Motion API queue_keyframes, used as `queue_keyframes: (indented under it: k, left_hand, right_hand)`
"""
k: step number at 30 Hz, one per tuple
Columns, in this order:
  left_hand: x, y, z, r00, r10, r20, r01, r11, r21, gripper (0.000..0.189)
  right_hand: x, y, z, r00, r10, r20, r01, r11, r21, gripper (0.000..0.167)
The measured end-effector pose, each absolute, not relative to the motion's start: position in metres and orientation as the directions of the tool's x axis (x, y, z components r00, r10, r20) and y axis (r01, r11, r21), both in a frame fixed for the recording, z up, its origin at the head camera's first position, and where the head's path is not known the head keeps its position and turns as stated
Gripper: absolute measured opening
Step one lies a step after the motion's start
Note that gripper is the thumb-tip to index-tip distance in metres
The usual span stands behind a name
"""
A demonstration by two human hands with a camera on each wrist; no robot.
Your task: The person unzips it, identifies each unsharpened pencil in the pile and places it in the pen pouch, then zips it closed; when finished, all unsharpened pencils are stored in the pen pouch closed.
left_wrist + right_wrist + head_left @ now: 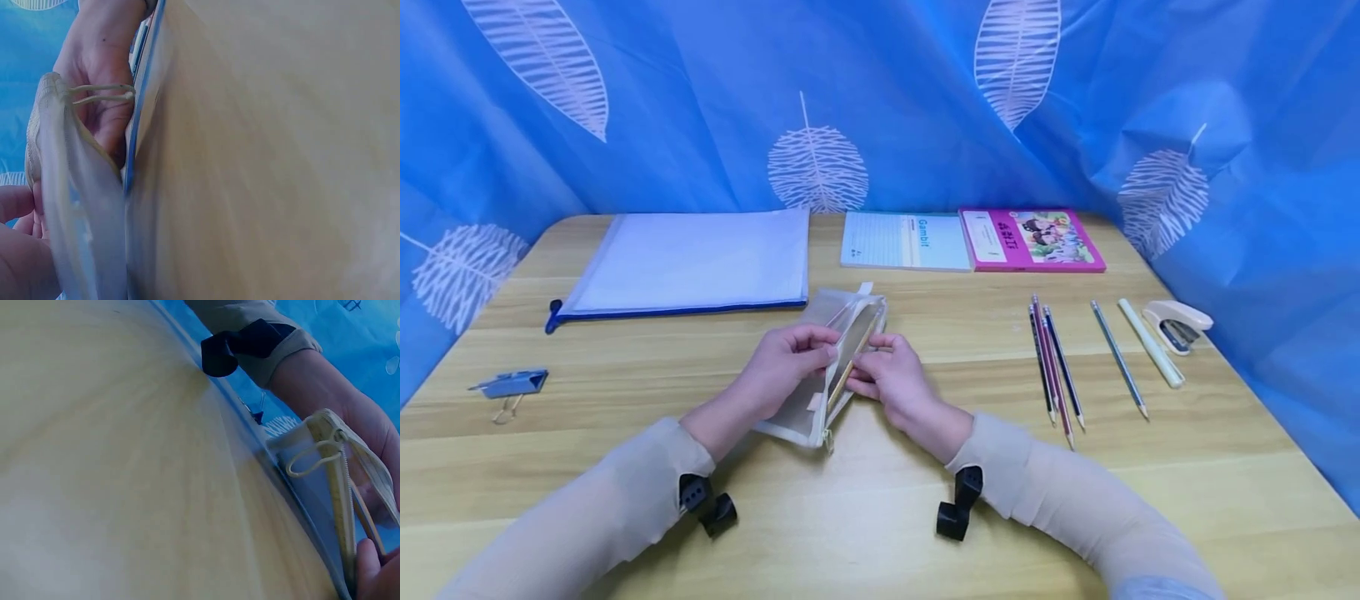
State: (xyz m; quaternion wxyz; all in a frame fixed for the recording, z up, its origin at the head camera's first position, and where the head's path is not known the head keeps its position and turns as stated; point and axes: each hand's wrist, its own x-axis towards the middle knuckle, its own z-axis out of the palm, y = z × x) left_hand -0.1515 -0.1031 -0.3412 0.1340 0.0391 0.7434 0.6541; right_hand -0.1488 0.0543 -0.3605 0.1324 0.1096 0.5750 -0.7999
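Observation:
A pale see-through zip pencil case stands tilted on the table with its mouth spread apart. My left hand pinches the left edge of its opening between thumb and fingers. At the right edge, my right hand grips the rim, some fingertips hidden by the case. A cord loop hangs from the zip end in the right wrist view. Inside the mouth shows a thin orange-brown strip; whether it is a pencil or the case's lining, I cannot tell.
Right of the hands lie several pencils, a single pencil, a pale green pen and a white stapler. Behind are a zip document folder, a light blue notebook and a pink book. Blue binder clips lie left.

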Motion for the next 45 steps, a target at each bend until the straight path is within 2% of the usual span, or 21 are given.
queue_keyframes:
  k: [7,12,14,19,22,29,35,42,45]
  left_hand:
    - [-0.151,-0.106,-0.340,-0.958,0.245,-0.149,-0.113,0.153,0.982,0.029]
    - [-0.154,-0.108,-0.338,-0.963,0.239,-0.126,-0.098,0.123,0.988,0.029]
    - [-0.155,-0.109,-0.336,-0.962,0.242,-0.130,-0.106,0.109,0.988,0.030]
    - [-0.156,-0.106,-0.333,-0.965,0.233,-0.118,-0.097,0.101,0.990,0.029]
    - [-0.156,-0.103,-0.331,-0.974,0.204,-0.099,-0.079,0.105,0.991,0.029]
    - [-0.154,-0.099,-0.331,-0.988,0.125,-0.092,-0.083,0.070,0.994,0.029]
    - [-0.156,-0.098,-0.333,-0.995,0.060,-0.080,-0.077,0.052,0.996,0.028]
    - [-0.157,-0.098,-0.338,-0.990,0.097,-0.098,-0.098,0.013,0.995,0.029]
    - [-0.156,-0.100,-0.339,-0.981,0.134,-0.139,-0.125,0.104,0.987,0.029]
  right_hand:
    - [-0.150,0.063,-0.361,-0.923,-0.220,-0.317,0.359,-0.192,-0.913,0.023]
    - [-0.144,0.078,-0.356,-0.922,-0.300,-0.247,0.296,-0.130,-0.946,0.018]
    - [-0.138,0.083,-0.353,-0.907,-0.368,-0.207,0.239,-0.045,-0.970,0.015]
    - [-0.123,0.084,-0.346,-0.819,-0.547,-0.174,0.045,0.242,-0.969,0.018]
    - [-0.119,0.080,-0.346,-0.791,-0.583,-0.186,-0.018,0.326,-0.945,0.022]
    - [-0.114,0.070,-0.349,-0.817,-0.564,-0.121,-0.035,0.258,-0.966,0.025]
    - [-0.115,0.069,-0.353,-0.824,-0.564,-0.045,-0.085,0.202,-0.976,0.020]
    - [-0.115,0.073,-0.354,-0.808,-0.589,0.024,-0.210,0.250,-0.945,0.014]
    - [-0.117,0.075,-0.354,-0.788,-0.613,0.050,-0.227,0.214,-0.950,0.013]
